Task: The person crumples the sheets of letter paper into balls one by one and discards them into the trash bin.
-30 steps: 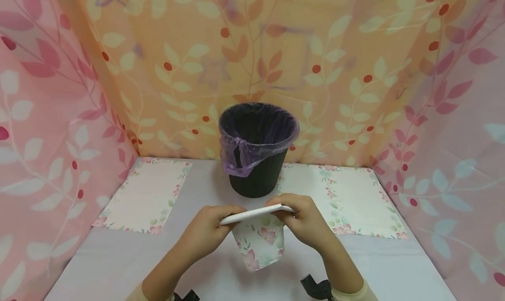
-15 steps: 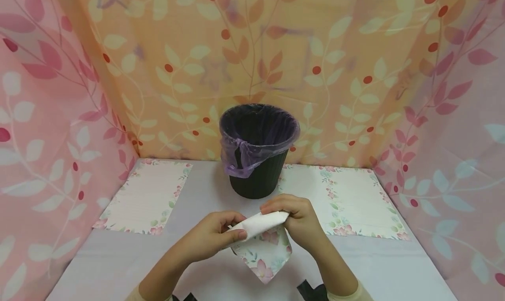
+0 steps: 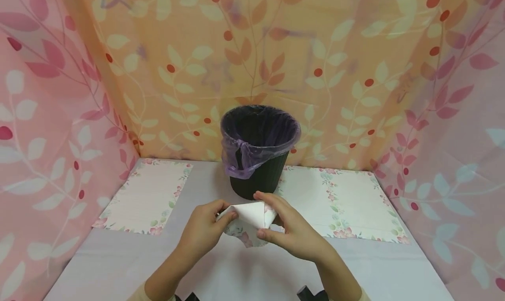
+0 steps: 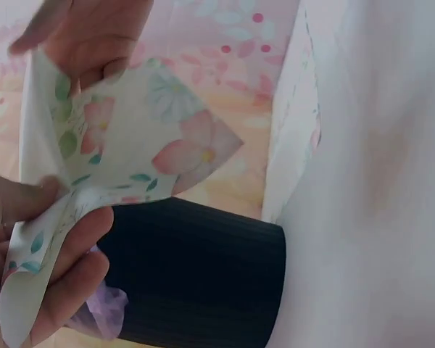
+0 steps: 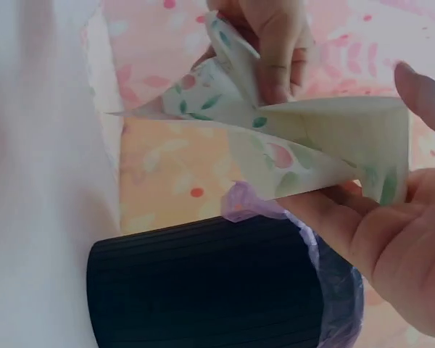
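Both hands hold one flower-printed paper sheet (image 3: 249,222) above the table, bent and folded between them. My left hand (image 3: 205,228) pinches its left side; in the left wrist view the paper (image 4: 123,159) bends over those fingers (image 4: 65,268). My right hand (image 3: 289,231) grips the right side with thumb and fingers curled round it; the right wrist view shows the folded paper (image 5: 304,145) resting on its fingers (image 5: 362,239). Just behind the hands stands a black ribbed bin (image 3: 258,149) lined with a purple bag (image 3: 240,158).
Two flower-bordered paper sheets lie flat on the white table (image 3: 98,266), one at the left (image 3: 147,195) and one at the right (image 3: 347,202). Leaf-patterned cloth walls (image 3: 47,116) close in the table on the left, back and right.
The hands have come closer together and folded the paper into a tighter bundle. The corner that hung down is now drawn up between them, and the right hand has turned more under it.
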